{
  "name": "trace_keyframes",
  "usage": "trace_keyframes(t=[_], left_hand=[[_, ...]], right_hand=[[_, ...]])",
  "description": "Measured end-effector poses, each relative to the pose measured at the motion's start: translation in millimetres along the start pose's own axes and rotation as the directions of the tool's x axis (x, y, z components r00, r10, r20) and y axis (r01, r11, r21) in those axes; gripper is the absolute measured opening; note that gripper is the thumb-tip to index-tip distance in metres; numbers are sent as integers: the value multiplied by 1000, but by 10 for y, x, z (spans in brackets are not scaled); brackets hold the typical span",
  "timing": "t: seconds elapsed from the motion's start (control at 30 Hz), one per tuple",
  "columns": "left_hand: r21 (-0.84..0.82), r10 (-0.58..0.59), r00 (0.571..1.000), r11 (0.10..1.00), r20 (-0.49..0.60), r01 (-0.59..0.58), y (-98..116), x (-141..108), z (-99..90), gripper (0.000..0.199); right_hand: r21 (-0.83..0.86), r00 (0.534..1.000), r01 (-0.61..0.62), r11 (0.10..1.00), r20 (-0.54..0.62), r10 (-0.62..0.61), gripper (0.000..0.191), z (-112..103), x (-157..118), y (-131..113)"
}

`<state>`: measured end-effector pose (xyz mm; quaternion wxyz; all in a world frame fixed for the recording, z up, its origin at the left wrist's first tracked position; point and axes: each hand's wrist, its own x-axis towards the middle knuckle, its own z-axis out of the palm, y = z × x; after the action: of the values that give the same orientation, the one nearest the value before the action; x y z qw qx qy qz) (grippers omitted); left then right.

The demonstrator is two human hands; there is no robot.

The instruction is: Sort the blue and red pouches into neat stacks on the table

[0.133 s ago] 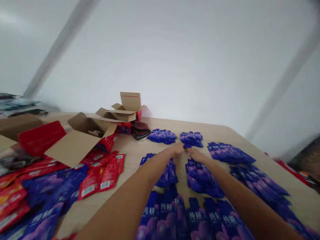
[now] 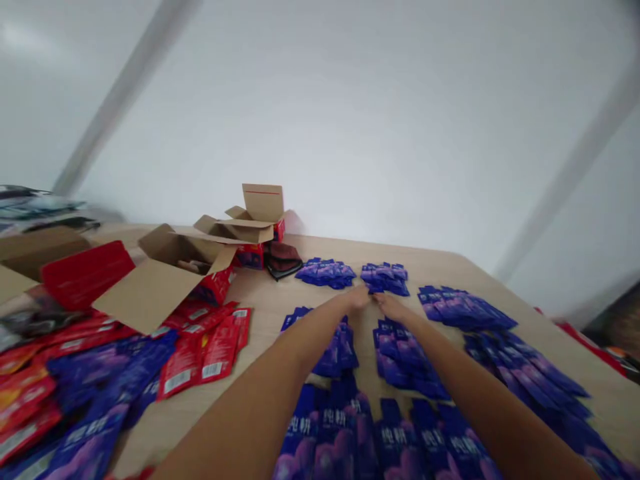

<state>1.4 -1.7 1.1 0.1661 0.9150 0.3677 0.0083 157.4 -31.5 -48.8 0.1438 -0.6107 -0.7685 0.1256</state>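
Both my arms reach forward across the table to a pile of blue-purple pouches (image 2: 393, 279) near the back. My left hand (image 2: 358, 297) is at the pile's near left corner, its fingers closed on the end of a blue pouch (image 2: 375, 289). From the right, my right hand (image 2: 390, 306) pinches at the same end, close to the left fingertips. Blur and small size hide the exact finger contact. A second pile of pouches (image 2: 327, 273) lies left of the hands, and another pile (image 2: 400, 350) lies under and beside my right forearm.
Rows of blue pouches (image 2: 330, 427) lie in front, with more piles (image 2: 463, 305) to the right. Open cardboard boxes (image 2: 150, 293) stand on the left, beside red packets (image 2: 220, 350) and loose blue pouches (image 2: 90, 400). A dark brown item (image 2: 283, 259) lies by the boxes. A white wall rises behind the table (image 2: 430, 260).
The whole scene has shifted slightly to the right in view. Both hands stay at the same pile, in nearly the same pose.
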Motion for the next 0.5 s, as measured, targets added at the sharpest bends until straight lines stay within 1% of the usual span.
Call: trace_keyframes(t=[0.07,0.17,0.3,0.4,0.5], left_hand=[[29,-30,999,999,26,29,7,-17,-2,33],[61,-57,998,997,40,55,7,-46,9,22],[78,-54,998,996,22,52,-31,-17,42,28],[97,-77,997,992,7,76,-75,42,60,31],[120,-95,995,988,-4,95,-89,61,93,28]], right_hand=[[-5,1000,-21,1000,-22,21,46,-13,46,-8],[-15,997,-61,998,-54,60,47,0,104,-24],[-19,992,-100,995,-73,98,48,63,153,-42],[-14,989,-118,993,-87,116,49,58,114,-14],[-15,977,-172,985,-131,169,50,-23,-23,64]])
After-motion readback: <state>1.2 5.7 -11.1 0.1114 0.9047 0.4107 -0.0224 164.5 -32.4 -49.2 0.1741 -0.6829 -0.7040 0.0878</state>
